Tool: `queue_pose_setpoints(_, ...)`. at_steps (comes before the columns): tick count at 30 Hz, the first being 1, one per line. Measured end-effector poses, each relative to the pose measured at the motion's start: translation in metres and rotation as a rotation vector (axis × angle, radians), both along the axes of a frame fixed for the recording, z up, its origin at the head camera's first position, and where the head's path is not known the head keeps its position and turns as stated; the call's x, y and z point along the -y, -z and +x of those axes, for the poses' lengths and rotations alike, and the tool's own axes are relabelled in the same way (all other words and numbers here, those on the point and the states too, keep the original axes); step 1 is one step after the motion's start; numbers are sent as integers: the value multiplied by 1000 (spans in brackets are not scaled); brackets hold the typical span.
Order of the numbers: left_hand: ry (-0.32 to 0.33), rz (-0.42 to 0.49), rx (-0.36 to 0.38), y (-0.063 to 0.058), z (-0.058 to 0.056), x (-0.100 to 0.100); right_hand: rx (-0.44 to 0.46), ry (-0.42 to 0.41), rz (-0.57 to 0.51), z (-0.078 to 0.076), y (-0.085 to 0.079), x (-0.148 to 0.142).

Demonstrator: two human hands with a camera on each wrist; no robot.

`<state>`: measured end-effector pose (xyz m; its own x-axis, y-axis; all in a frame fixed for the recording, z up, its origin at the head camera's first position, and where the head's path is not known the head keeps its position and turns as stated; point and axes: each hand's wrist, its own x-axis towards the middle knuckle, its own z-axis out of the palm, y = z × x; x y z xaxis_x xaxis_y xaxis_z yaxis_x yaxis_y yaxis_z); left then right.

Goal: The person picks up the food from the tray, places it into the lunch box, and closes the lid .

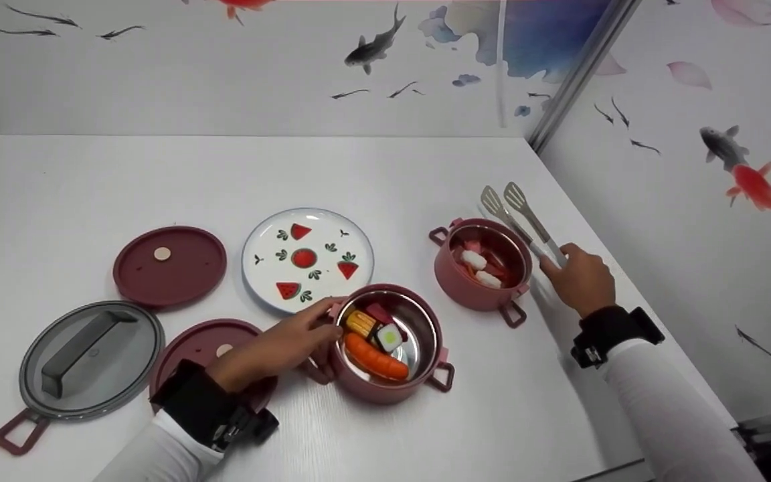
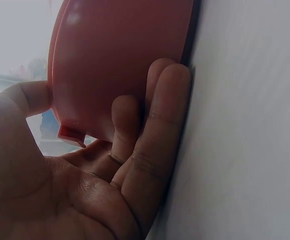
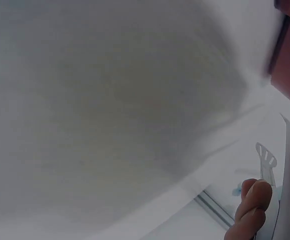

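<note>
My left hand (image 1: 295, 338) holds a dark pink toy pot (image 1: 385, 393) by its left side, near the handle. In the left wrist view its thumb touches the rim and its fingers lie against the pot wall (image 2: 120, 50), low by the table. Inside sit an orange sausage (image 1: 377, 358), a yellow corn piece (image 1: 361, 323), a sushi roll (image 1: 389, 337) and a dark red piece. My right hand (image 1: 583, 278) grips kitchen tongs (image 1: 538, 226) by their arms; the slotted tips stand apart, pointing away. A second pot (image 1: 466, 288), holding white and reddish pieces, is left of that hand.
A white plate with watermelon prints (image 1: 322, 234) lies behind the front pot. To the left are two dark red lids, one farther back (image 1: 171, 281) and one partly under my left forearm (image 1: 188, 348), plus a grey lidded pan (image 1: 94, 375). Walls border the table (image 1: 225, 174) behind and right.
</note>
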<state>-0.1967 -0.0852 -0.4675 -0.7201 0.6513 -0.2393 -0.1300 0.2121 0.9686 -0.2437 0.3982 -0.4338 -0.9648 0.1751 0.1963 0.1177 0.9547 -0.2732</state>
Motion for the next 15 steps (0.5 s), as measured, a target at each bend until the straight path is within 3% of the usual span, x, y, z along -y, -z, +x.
queue_pose_setpoints(10, 3, 2, 17, 2, 0, 0, 162, -21, 14, -17, 15, 0)
queue_pose_setpoints(15, -2, -6, 18, 2, -1, -1, 260, -32, 91, -28, 12, 1)
